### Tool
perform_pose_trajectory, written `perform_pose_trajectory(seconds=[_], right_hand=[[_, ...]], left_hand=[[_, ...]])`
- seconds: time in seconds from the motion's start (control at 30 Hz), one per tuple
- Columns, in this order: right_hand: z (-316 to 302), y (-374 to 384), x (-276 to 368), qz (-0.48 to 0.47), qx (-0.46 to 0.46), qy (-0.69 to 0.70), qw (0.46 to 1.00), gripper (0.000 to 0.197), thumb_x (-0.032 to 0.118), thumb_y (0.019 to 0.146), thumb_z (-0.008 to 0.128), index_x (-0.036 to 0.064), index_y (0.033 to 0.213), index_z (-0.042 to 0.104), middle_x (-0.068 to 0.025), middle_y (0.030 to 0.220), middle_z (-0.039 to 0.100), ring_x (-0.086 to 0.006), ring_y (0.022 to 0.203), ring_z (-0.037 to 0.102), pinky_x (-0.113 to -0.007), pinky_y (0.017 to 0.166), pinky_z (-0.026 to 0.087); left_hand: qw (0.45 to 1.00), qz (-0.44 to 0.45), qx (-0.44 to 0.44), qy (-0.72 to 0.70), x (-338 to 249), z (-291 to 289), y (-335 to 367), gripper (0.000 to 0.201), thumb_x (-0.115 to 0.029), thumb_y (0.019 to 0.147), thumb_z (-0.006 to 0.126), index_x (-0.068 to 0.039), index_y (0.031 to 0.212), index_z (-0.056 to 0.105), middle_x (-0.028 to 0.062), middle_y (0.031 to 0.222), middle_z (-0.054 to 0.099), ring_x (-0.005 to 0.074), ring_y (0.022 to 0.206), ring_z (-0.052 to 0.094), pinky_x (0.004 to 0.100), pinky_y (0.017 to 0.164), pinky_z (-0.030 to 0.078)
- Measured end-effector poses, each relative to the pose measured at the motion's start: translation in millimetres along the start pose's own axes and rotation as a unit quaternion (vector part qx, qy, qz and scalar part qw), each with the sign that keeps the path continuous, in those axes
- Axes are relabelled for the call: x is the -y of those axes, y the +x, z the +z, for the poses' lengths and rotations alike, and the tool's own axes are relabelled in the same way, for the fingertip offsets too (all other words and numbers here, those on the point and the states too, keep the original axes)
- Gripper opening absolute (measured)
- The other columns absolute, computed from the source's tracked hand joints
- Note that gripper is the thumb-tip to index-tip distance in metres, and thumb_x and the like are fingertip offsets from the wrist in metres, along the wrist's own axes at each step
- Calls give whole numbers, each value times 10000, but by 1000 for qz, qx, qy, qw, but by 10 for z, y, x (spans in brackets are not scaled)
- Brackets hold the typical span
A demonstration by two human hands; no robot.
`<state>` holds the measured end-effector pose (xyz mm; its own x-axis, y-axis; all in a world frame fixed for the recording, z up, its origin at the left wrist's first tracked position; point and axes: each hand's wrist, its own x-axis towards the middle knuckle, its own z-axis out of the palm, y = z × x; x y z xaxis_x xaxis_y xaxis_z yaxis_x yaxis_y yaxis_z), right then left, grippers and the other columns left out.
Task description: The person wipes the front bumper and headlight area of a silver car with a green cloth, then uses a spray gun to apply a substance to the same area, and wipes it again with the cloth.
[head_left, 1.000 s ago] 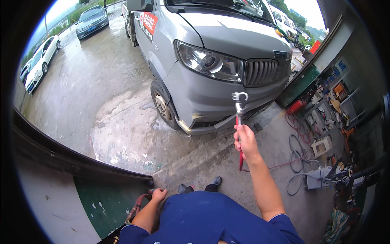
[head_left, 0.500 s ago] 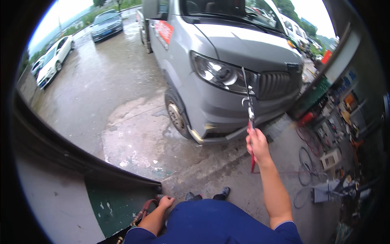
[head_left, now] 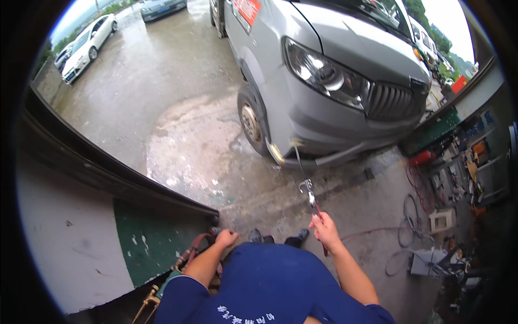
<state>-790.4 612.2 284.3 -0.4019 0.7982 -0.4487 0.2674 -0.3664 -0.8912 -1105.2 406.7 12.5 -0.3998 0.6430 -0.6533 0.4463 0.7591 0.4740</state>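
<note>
Silver nozzle tool [head_left: 309, 190] | gripped by right hand [head_left: 325, 230] | lay ahead, long axis running forward-left toward grey bumper [head_left: 345, 125] | left hand [head_left: 227, 238] farther off, whether closed could not be told

I see a white car [head_left: 89, 47] at the yard's [head_left: 145, 70] left edge, grey car [head_left: 163, 7] at its far edge, cropped. Right side of the shop floor [head_left: 377, 264]: I've got a red cylinder [head_left: 422, 157] by the doorway, pale stool [head_left: 442, 214] nearer the near edge, grey box [head_left: 425, 263] below that. Cluttered shelves [head_left: 478, 154] on the right edge, white-and-green panel [head_left: 156, 237] on the left.
</note>
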Motion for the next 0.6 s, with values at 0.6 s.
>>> perform_pose_trajectory(seconds=[0.6], right_hand=[[141,-66,-593,68,-61,16,996,315,332,989,503,25,1057,480,-36,742,563,-55,429,418,-208,369,320]], left_hand=[[997,-57,41,-23,1,-72,-279,489,-392,765,621,-16,1074,672,217,1069,665,336,1039,631,393,925,477]])
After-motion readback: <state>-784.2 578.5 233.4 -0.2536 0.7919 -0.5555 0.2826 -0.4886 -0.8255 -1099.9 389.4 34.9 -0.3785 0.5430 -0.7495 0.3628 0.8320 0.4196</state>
